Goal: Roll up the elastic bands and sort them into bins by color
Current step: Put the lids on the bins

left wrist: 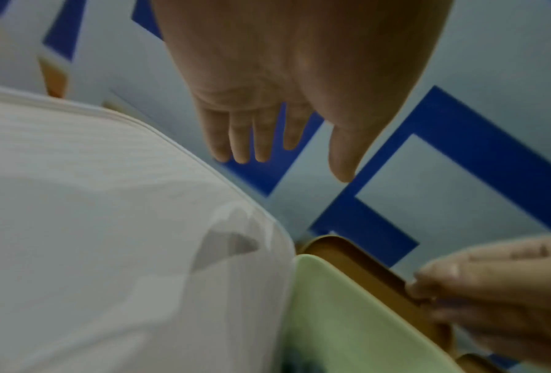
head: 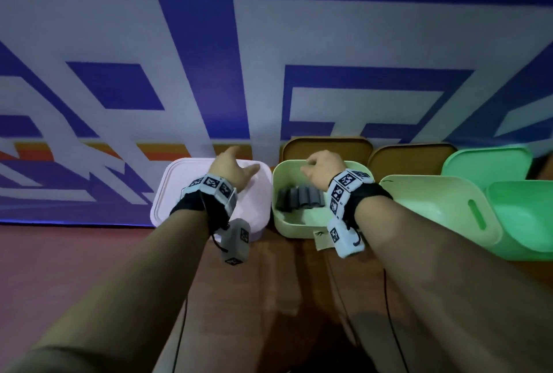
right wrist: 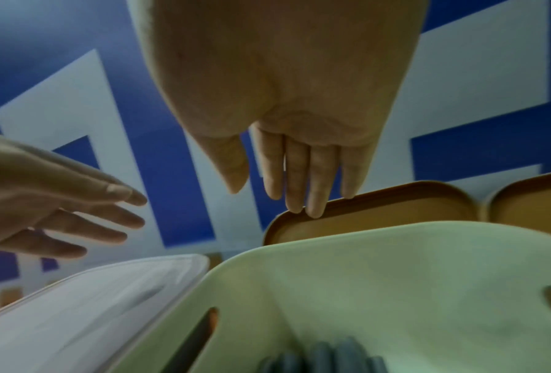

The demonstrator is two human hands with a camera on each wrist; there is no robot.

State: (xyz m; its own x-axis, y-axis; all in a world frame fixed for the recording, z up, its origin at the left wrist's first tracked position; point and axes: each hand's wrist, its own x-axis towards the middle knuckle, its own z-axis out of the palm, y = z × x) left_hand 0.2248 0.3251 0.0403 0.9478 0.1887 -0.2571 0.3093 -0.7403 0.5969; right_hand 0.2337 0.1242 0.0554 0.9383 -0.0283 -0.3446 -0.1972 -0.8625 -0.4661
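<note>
My left hand [head: 242,160] hovers over the far side of a pale pink bin [head: 167,193], fingers straight and spread, holding nothing; the left wrist view shows the same bare palm [left wrist: 294,166]. My right hand [head: 311,164] is above the back of a pale yellow-green bin [head: 281,223]. Several grey rolled elastic bands [head: 300,197] lie side by side in that bin. In the right wrist view the right hand's [right wrist: 267,199] straight fingertips [right wrist: 312,212] touch the rim of a brown lid [right wrist: 395,209] behind the bin, above the grey rolls [right wrist: 325,355].
A second brown lid [head: 413,157] leans behind another pale yellow bin [head: 434,208]. A mint-green bin [head: 523,223] and its lid [head: 484,163] stand at the far right. The bins line the back of a reddish-brown table [head: 89,268] against a blue-and-white wall banner [head: 269,73].
</note>
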